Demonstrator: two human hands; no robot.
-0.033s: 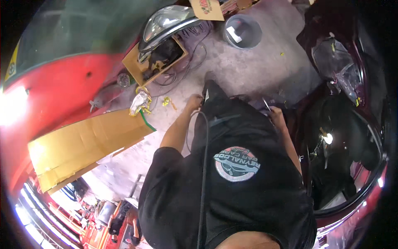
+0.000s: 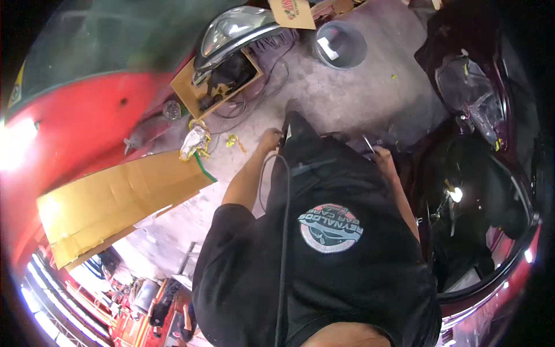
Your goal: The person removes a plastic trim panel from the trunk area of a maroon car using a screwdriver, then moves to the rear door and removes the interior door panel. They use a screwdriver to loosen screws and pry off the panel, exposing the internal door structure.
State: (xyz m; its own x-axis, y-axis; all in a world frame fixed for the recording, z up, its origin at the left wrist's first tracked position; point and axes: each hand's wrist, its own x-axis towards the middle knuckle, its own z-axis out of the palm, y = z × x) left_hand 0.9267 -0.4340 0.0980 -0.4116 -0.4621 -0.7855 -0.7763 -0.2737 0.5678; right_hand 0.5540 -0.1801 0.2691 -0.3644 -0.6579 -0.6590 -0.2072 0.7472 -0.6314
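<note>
While the left hand (image 2: 269, 139) grips a black cable (image 2: 283, 191) at frame centre, the right hand (image 2: 381, 155) pinches a thin metal tool (image 2: 368, 143).

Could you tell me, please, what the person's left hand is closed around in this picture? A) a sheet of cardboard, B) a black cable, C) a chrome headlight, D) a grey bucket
B: the left hand is closed around a black cable that runs down over the black shirt; the grey bucket, cardboard sheet and chrome headlight lie apart from it on the floor.
</note>
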